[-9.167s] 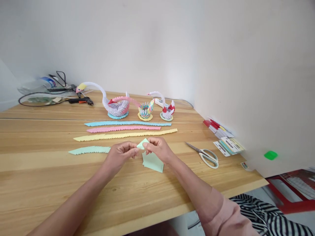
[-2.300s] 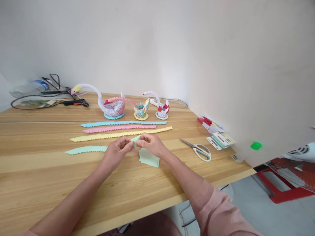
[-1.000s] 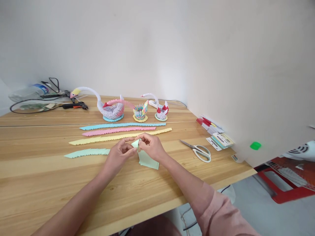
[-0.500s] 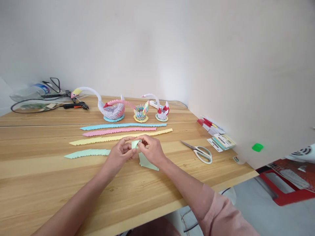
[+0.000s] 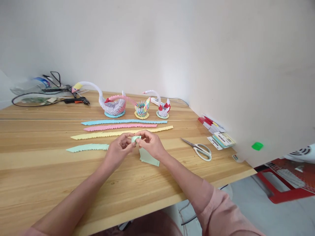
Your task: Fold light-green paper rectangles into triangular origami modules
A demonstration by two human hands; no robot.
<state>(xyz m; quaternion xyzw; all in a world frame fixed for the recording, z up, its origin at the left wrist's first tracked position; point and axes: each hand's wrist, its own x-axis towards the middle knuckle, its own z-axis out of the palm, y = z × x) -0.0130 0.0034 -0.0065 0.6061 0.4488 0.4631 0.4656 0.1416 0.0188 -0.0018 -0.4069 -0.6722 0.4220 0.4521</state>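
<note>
Between the fingertips of both hands is a small piece of pale green paper (image 5: 135,139), bent over on itself. My left hand (image 5: 119,146) grips its left side, and my right hand (image 5: 150,143) pinches it from the right. Sheets of the same green paper (image 5: 149,158) lie on the table under my right hand. To the left lies a green chain of folded paper pieces (image 5: 87,147), its right end hidden behind my left hand. Beyond my fingers stretch a yellow chain (image 5: 98,134), a pink chain (image 5: 120,127) and a blue chain (image 5: 124,121).
Three paper swans, one large (image 5: 114,107), one multicoloured (image 5: 142,109) and one small (image 5: 163,110), stand near the wall. Scissors (image 5: 200,150) lie to the right, before paper packs (image 5: 222,140). A glue gun (image 5: 76,100) with its cable lies back left. The table's edge (image 5: 157,205) runs nearby.
The green paper has gone from a flatter, partly folded shape to a curled-over one as my fingers shifted on it. The whole view has tilted slightly; other things lie where they were.
</note>
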